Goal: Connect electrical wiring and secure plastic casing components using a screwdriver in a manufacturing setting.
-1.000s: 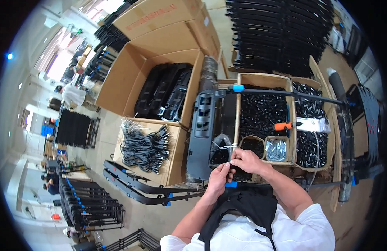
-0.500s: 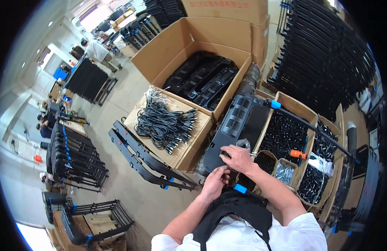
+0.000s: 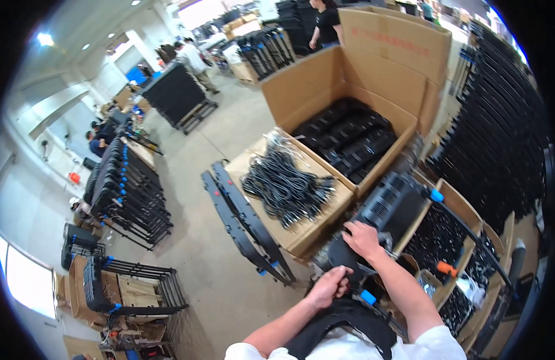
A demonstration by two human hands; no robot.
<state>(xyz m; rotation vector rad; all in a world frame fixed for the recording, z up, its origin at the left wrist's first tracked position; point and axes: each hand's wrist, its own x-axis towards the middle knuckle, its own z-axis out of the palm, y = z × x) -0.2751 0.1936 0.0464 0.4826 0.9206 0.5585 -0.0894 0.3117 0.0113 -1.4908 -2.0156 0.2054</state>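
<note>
The black vented housing lies at about 4 o'clock in the view, across the edge of the compartment box; the right hand rests flat on its near end with fingers together, and the left hand is curled around its lower corner. I judge it best to keep the right palm pressing while the left grips low, so it does not tip. Compared with half a second ago, the hands sit wider apart and the view has turned toward the floor.
</note>
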